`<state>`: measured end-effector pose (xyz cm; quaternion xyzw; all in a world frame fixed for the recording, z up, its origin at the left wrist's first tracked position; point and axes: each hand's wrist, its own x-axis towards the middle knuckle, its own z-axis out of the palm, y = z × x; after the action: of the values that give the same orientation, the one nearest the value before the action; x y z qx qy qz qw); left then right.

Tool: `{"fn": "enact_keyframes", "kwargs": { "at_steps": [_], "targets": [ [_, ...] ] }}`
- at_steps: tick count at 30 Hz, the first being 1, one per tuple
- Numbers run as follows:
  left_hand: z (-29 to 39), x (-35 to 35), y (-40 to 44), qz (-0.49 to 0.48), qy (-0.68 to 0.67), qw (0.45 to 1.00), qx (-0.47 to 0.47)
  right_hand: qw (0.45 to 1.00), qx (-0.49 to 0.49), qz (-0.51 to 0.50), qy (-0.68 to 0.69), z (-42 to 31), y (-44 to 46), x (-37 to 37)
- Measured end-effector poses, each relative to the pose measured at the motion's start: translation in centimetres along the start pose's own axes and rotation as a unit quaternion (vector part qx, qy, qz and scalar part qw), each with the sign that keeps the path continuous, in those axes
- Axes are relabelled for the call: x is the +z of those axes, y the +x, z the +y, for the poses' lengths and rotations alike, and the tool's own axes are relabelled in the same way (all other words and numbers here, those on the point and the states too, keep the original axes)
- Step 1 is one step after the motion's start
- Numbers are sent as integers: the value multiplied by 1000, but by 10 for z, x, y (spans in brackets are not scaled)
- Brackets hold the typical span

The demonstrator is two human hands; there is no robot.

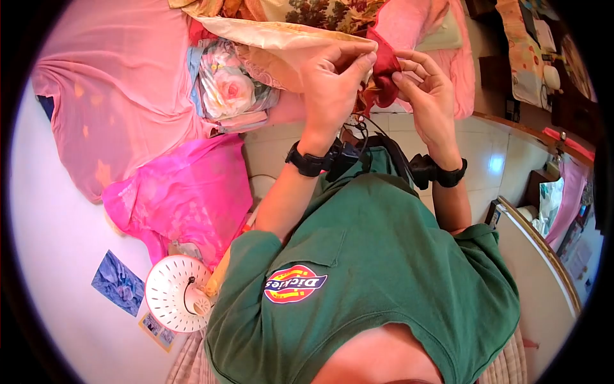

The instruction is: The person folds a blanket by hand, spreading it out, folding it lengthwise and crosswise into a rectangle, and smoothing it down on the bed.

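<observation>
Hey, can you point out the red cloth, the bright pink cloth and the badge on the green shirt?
Red cloth [386, 86]: head view, on its crumpled lower part.
Bright pink cloth [192, 195]: head view, on its middle.
Badge [295, 284]: head view, on its printed face.

The cloth [281, 40] is cream, its ruffle [385, 64] crimson; the shirt [396, 230] is green, its Dickies logo [295, 283] red, yellow and dark blue; the wristbands [312, 160] are black.
</observation>
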<state>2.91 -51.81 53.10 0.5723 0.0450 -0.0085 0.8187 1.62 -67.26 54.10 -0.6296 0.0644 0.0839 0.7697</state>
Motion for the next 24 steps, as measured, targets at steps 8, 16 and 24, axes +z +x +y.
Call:
{"fn": "enact_keyframes", "kwargs": {
  "at_steps": [8,16,24],
  "targets": [
    [-11,6,-2,-14,-6,1000,15,998,59,-23,13,-3,-1,11],
    [-15,-4,1,-87,-56,993,62,988,113,-23,103,-20,10,23],
    [-23,-18,-5,-133,-160,966,150,987,61,-78,-130,-29,28,38]
  ]
}}
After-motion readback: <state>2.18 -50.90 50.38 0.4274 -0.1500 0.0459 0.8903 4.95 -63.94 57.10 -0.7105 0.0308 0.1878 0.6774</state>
